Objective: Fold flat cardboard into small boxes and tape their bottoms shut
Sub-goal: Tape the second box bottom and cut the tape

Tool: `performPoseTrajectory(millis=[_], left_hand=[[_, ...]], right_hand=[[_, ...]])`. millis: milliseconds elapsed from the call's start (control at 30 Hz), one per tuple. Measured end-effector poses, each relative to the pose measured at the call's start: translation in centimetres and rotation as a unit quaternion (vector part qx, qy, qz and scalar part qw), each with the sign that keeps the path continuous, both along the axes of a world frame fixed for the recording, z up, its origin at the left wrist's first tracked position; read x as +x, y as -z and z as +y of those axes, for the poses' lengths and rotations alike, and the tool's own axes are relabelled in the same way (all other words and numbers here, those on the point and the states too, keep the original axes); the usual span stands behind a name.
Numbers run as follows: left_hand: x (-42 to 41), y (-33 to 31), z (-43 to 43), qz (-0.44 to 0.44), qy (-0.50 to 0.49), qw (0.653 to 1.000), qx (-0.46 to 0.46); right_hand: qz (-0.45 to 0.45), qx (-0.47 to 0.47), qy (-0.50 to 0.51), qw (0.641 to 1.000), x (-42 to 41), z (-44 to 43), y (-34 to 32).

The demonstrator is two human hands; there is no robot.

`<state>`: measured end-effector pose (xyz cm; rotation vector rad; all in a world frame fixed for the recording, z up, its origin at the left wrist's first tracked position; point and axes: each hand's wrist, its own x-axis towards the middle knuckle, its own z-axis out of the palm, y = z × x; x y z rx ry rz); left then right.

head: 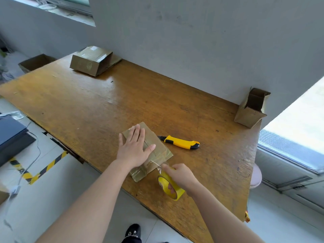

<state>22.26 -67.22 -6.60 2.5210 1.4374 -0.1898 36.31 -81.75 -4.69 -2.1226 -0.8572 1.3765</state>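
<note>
One box (160, 151) under left hand (134, 148)

Bare forearms (91, 199), black shoe (133, 230), small metal studs (132, 233)

A worn wooden desk (105, 95) with a scratched, glossy brown top stands against a plain grey wall (192, 41). On the desk's near half lies a yellow-and-black utility knife (180, 142), flat, with its blade end pointing left. Beyond the desk's right edge a bright window (298, 134) runs along the wall, and a pale pink round stool (256, 176) shows just beside that edge. To the left, the light tiled floor (52, 199) carries a yellow-and-black hazard stripe (47, 166). A dark, flat case (12, 137) sits at the far left, with a thin grey cable (37, 149) trailing past it. A black shoe (133, 231) shows at the bottom.
</note>
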Motion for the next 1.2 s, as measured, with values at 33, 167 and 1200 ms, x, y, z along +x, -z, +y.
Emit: performPoseTrajectory(millis=[33,167,1200], left_hand=[[0.0,0.0,0.0,0.000,0.001,1.000,0.002],[-0.2,0.0,-0.1,-0.008,0.006,1.000,0.004],[0.8,-0.7,-4.2,-0.046,0.009,0.996,0.077]], right_hand=[[-0.015,-0.012,-0.001,1.000,0.0,0.2,0.2],[-0.177,-0.036,-0.062,0.982,-0.7,1.8,0.7],[-0.043,0.093,-0.073,0.992,-1.0,-0.2,2.1]])
